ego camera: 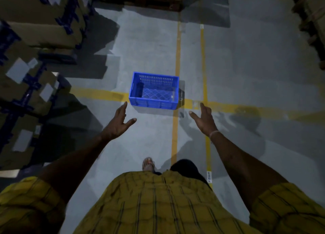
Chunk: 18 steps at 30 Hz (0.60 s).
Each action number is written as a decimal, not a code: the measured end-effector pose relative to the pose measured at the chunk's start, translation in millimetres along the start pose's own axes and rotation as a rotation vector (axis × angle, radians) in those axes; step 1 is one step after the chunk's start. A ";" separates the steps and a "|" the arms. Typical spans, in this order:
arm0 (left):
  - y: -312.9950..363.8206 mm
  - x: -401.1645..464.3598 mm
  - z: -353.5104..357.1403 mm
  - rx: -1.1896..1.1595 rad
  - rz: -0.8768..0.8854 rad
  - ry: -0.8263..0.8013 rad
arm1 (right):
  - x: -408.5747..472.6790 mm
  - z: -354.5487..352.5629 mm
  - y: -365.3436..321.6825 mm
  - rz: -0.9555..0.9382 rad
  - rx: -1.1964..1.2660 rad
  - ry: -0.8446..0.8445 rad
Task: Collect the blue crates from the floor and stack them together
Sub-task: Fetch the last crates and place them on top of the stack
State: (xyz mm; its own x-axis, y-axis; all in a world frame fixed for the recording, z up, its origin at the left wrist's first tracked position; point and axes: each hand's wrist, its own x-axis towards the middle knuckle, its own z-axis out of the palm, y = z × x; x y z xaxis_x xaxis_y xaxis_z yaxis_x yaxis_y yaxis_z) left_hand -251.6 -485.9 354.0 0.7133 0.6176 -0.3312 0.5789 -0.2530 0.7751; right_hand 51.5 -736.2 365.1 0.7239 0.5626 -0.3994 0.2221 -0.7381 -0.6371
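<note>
One blue crate (153,91), open-topped with slotted walls and a lattice bottom, nothing visible inside; it sits upright on the grey concrete floor (144,45) near the middle of the view, its near edge resting across a yellow floor line (246,109) that runs from 9 o'clock to 3 o'clock. Two narrower yellow lines (178,49) run from 12 o'clock toward 6 o'clock, the nearer one passing just beside the crate's right end. Left hand (118,124), at 7 o'clock from the crate: held out in the air, fingers straight and spread, thumb out, its grip wide and holding nothing, fingertips just short of the crate's near left corner. Right hand (204,118), at 4 o'clock from the crate: likewise held out, fingers straight, thumb apart, grip wide and holding nothing, clear of the crate; a pale band (214,133) circles its wrist. Stacked cardboard boxes (35,31) with white labels on dark blue racking fill the 9 to 11 o'clock side. More boxes (314,22) stand at 2 o'clock, dim. At 6 o'clock, the person's yellow checked shirt (158,204) and one foot in a sandal (148,164) on the floor.
</note>
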 end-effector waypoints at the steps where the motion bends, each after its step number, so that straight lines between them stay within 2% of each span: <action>1: 4.7 17.3 -7.1 0.000 0.010 -0.004 | 16.7 1.4 -9.3 0.000 0.007 -0.005; 9: 20.4 162.2 -40.4 0.067 0.020 -0.049 | 165.9 2.0 -54.7 0.027 0.033 -0.066; 18: 21.4 309.7 -48.0 0.260 -0.004 -0.131 | 323.8 -5.4 -80.3 0.066 0.010 -0.177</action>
State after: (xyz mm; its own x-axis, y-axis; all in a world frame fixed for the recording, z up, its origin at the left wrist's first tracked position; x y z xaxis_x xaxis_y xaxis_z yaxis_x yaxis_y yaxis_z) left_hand -37.3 -264.2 293.8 0.7458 0.5216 -0.4143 0.6519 -0.4437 0.6150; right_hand 271.6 -496.7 290.5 0.6100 0.5703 -0.5501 0.1709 -0.7726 -0.6115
